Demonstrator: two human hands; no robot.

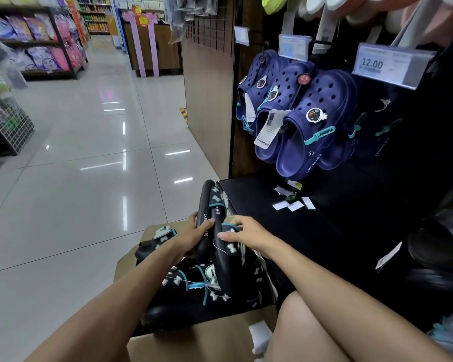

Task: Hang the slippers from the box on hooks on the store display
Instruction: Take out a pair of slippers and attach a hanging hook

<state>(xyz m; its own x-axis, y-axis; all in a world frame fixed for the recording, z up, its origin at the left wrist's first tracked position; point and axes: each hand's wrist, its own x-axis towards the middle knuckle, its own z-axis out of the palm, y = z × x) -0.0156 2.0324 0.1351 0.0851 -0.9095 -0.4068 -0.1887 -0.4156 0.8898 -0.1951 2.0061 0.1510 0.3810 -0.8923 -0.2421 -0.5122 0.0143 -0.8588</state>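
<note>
Knee: a bare knee (306, 327) lies nearest the camera, below the right forearm.
Box: an open cardboard box (194, 340) sits directly beneath both hands — dark slippers with teal straps and white bow charms (191, 286) fill it.
Left hand: the left hand (191, 235) curls around a pair of dark slippers (212, 231), thumb laid over the sole edge printed with white lettering.
Right hand: the right hand (243, 231) grips the same pair from the other side, thumb pressed on the sole edge, fingers wrapped behind.
Held pair: the two slippers stand on edge, pressed together, toes pointing up and away, just above the box.
Shelf: a black base shelf (324, 205) lies just beyond the right hand, with white paper tags (289, 205) scattered on it.
Hung stock: blue perforated clogs (314, 121) hang on the store display above and beyond the right hand — a price label reading 12.00 (387, 65) sits over them.
Aisle: a glossy tiled floor (89, 152) stretches beyond the left hand to distant shelving (42, 40).
</note>
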